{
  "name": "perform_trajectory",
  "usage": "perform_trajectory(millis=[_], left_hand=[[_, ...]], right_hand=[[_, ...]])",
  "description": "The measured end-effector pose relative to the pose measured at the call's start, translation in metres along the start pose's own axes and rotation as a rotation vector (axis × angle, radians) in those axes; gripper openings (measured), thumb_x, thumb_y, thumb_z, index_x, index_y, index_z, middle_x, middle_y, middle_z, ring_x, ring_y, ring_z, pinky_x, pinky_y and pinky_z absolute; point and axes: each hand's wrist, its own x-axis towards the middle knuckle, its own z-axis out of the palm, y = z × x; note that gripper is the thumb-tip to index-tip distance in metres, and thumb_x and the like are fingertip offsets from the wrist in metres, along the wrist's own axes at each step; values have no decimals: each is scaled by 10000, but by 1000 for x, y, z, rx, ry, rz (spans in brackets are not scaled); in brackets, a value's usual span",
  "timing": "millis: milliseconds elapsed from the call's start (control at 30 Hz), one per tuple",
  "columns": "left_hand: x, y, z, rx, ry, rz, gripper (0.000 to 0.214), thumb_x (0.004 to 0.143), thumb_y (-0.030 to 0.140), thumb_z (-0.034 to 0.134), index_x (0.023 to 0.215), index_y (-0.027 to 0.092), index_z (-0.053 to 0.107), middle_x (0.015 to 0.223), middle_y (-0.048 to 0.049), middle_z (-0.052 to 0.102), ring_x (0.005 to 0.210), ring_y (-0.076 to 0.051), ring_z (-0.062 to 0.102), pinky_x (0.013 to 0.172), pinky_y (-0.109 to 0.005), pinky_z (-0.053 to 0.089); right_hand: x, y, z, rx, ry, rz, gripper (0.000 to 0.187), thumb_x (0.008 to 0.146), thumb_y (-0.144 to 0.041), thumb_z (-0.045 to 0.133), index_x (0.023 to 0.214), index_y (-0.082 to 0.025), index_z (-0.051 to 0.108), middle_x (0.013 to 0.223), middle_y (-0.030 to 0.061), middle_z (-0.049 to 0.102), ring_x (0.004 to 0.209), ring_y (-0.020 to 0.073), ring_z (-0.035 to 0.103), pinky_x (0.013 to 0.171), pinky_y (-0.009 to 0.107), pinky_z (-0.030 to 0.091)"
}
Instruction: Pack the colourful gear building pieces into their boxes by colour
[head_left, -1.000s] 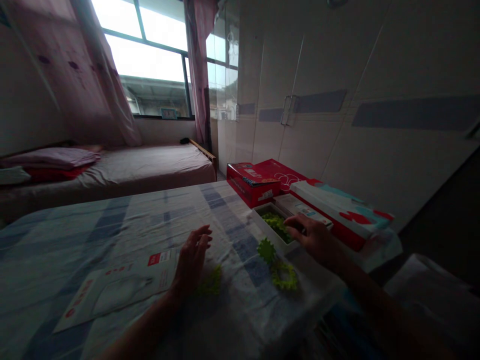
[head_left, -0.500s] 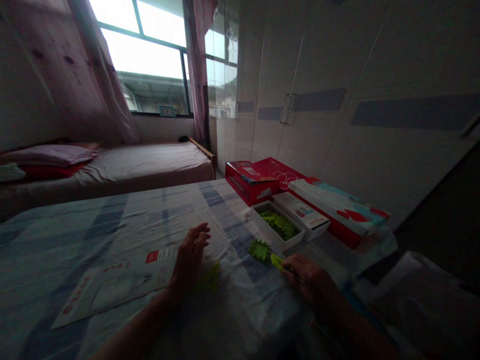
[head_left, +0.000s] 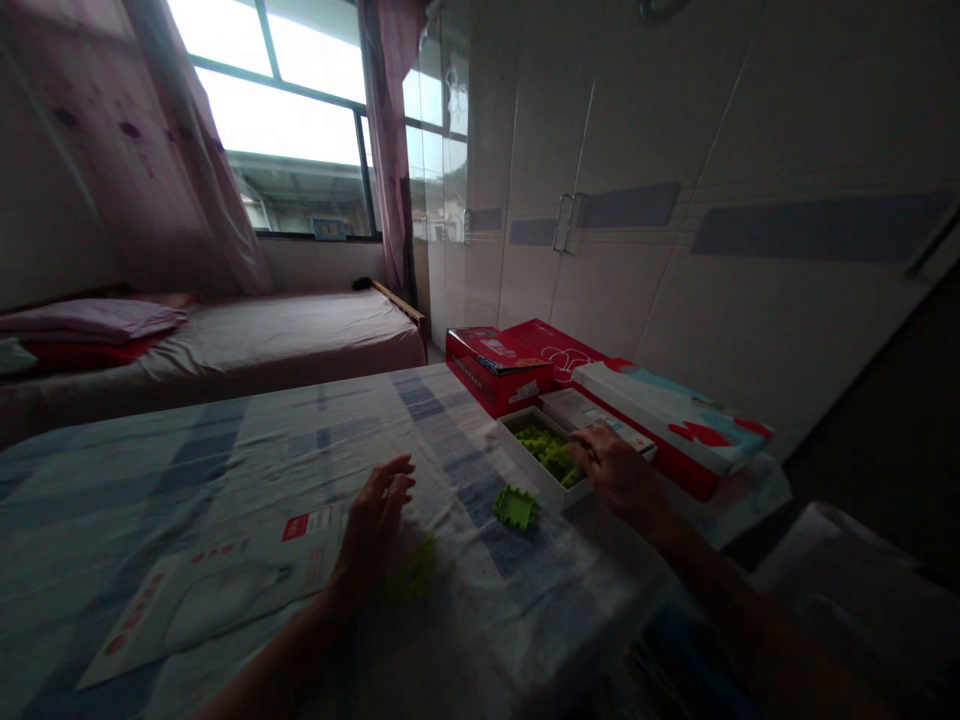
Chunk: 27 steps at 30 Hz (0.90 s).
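My right hand (head_left: pixel 615 470) reaches over the right rim of a small white box (head_left: pixel 519 462). Its fingers are closed together above green notched plastic pieces (head_left: pixel 546 452) inside; whatever they hold, if anything, is hidden. One square green notched piece (head_left: pixel 516 508) lies on the cloth in front of the box. My left hand (head_left: pixel 379 515) rests on its edge on the table, fingers stretched out and holding nothing. Just right of its wrist lie yellow-green pieces (head_left: pixel 414 568), dim and partly behind the hand.
A flat white printed packet (head_left: pixel 225 590) lies left of my left hand. Behind the white box stand a white lid-like box (head_left: pixel 577 408), red boxes (head_left: pixel 495 385) and a long red-and-white box (head_left: pixel 667 415). The table edge drops off at the lower right.
My right hand has moved up and right from beside the square piece to the white box, and the yellow-green piece in its fingers no longer shows. My left hand stays put.
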Motion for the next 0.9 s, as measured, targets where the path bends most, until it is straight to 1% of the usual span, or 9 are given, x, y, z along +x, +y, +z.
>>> perform_trajectory(millis=[67,233,533,600,700,733,767,833,900], left_hand=[[0,-1,0,4,-2,-5,411,841,452,417,1093,154,546,1073,-91,598,863,-171,608,718,-314,530],[0,1,0,12,0,1,399,841,443,421,1092,161,551,1063,-89,599,882,-179,605,711,-313,534],[1,-2,1,19,-13,-8,404,848,447,404,1083,148,544,1070,-93,593,871,-169,605,717,-314,528],[2,-4,1,20,-11,-6,397,850,442,405,1084,152,542,1065,-88,594,871,-166,606,715,-312,527],[3,-7,1,17,-11,2,383,852,429,409,1090,158,538,1046,-84,598,868,-165,608,707,-310,529],[3,-8,1,16,-11,7,379,853,426,408,1090,160,538,1045,-84,598,868,-166,608,706,-311,529],[3,-9,1,19,-13,14,377,855,425,407,1092,162,538,1049,-85,596,876,-167,608,710,-312,529],[2,-9,1,34,-23,23,375,857,423,408,1097,166,535,1067,-90,589,905,-175,604,728,-321,528],[1,-9,1,60,-38,27,368,857,416,410,1098,167,533,1084,-96,583,933,-185,600,747,-333,526]], right_hand=[[-2,0,3,-24,23,-16,222,859,-303,458,985,-199,609,1028,83,605,892,190,589,741,277,426],[1,-4,3,-19,-68,2,154,829,-208,490,896,-200,628,911,57,638,839,175,601,782,274,424],[-1,-1,2,-37,-91,-17,155,843,-228,490,888,-201,635,891,46,661,808,165,615,753,268,436],[-3,-6,-3,-63,-57,-40,164,847,-227,484,910,-192,632,935,63,649,857,180,610,781,285,439],[-10,-25,-9,-71,37,-79,206,862,-217,462,998,-177,611,1008,87,622,954,203,583,827,307,435],[-14,-33,-9,-45,25,-98,218,869,-219,452,1023,-183,602,1017,82,619,950,195,586,817,298,440],[-19,-42,-8,-7,-26,-125,225,876,-223,444,1040,-194,596,1025,70,619,930,181,593,800,283,446],[-30,-58,-1,54,-184,-177,232,874,-227,456,1065,-213,587,1054,51,618,894,158,607,769,255,455],[-39,-69,11,38,-308,-199,248,852,-234,497,1085,-210,581,1096,58,611,920,169,604,778,258,458]])
